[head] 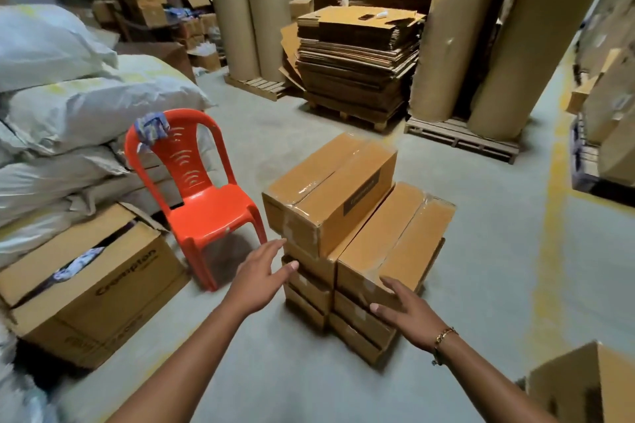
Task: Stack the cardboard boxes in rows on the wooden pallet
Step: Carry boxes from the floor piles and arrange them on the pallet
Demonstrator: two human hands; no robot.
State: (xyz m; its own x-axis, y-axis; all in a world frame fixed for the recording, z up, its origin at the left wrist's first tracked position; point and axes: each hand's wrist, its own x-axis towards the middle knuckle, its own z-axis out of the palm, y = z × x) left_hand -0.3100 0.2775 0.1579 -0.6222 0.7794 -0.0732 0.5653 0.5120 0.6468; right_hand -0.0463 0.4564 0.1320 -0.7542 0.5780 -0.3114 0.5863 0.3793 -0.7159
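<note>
A stack of long taped cardboard boxes stands on the floor in the middle. The top box (330, 189) lies on the left column, one layer higher than the right column's top box (395, 240). My left hand (263, 271) is open, its fingers spread near the left end of the stack, just below the top box's near corner. My right hand (405, 312) is open too, fingers resting against the near end of the right column. A bracelet sits on that wrist. No pallet is visible under this stack.
An orange plastic chair (202, 196) stands left of the stack. A large open carton (92, 285) and piled white sacks (68, 106) fill the left side. Behind are flattened cardboard on a pallet (357, 55), tall paper rolls (508, 55) on a wooden pallet (464, 139), and another carton (584, 385) at bottom right.
</note>
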